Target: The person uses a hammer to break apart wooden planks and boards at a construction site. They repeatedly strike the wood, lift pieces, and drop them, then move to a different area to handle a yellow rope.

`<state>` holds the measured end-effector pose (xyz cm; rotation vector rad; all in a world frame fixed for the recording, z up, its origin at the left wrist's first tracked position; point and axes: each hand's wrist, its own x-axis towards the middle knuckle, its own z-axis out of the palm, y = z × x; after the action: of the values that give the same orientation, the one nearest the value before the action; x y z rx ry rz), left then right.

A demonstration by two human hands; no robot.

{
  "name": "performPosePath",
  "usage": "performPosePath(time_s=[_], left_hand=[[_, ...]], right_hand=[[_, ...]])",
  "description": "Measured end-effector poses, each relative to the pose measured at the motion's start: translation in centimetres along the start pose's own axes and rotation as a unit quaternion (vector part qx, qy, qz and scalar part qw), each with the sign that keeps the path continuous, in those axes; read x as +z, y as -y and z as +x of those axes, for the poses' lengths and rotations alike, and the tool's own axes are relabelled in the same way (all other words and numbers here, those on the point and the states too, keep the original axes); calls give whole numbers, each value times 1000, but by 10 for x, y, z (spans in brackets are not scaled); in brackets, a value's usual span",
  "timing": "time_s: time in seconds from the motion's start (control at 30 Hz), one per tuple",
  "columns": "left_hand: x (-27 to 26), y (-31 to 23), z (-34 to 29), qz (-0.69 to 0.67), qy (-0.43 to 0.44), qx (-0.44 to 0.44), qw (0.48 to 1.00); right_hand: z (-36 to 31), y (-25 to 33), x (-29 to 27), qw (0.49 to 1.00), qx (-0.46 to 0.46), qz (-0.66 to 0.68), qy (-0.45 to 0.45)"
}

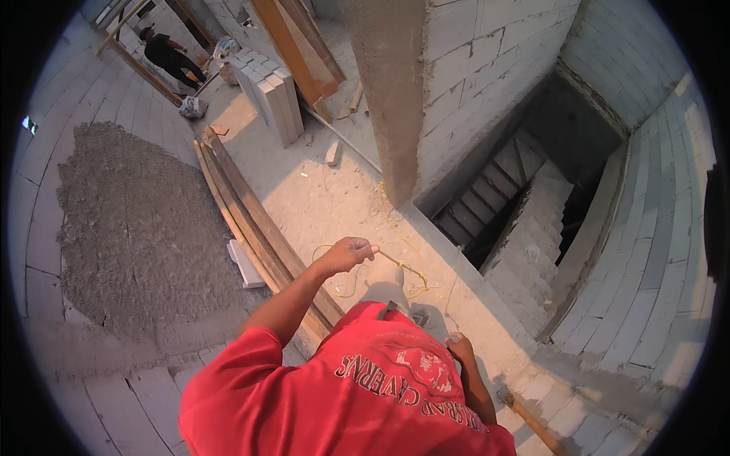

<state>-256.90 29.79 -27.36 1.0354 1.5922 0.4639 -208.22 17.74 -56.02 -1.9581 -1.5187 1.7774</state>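
Note:
My left hand (348,257) is out in front of my body, its fingers closed on one end of a thin stick (400,263). The stick slants down to the right, and yellow string (423,287) is wound on its far part. Loose loops of this string lie on the dusty floor around it. Lower and to the right, my right hand (458,346) is beside the hem of my red shirt (365,380). Its fingers are curled; whatever they hold is too small to make out.
A stairwell opening with concrete steps (532,235) drops away at right. Long wooden boards (247,216) lean along the partly plastered left wall (129,220). Pale blocks (266,91) stand stacked ahead. Another person (169,57) in dark clothes is at far left. A wooden pole (536,425) lies lower right.

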Motion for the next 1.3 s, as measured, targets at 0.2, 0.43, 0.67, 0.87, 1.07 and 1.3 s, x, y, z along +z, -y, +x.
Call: performPosePath(time_s=[0.2,0.43,0.67,0.87,1.07,1.3], left_hand=[[122,-49,50,-234,222,39,946],[264,-116,85,-284,308,-44,907],[411,-139,199,-339,404,-158,834],[527,-187,257,-307,347,-156,872],[601,-169,334,-186,290,-328,879],[637,-242,334,-85,264,-271,922]], right_hand=[[-123,-239,-30,977,83,114,-161],[-185,-261,-78,752,212,455,-428],[-171,-259,-95,779,245,424,-392],[-194,-232,-149,897,232,223,-302],[-220,-260,-270,836,281,357,-309],[-209,-315,-424,747,248,426,-446]])
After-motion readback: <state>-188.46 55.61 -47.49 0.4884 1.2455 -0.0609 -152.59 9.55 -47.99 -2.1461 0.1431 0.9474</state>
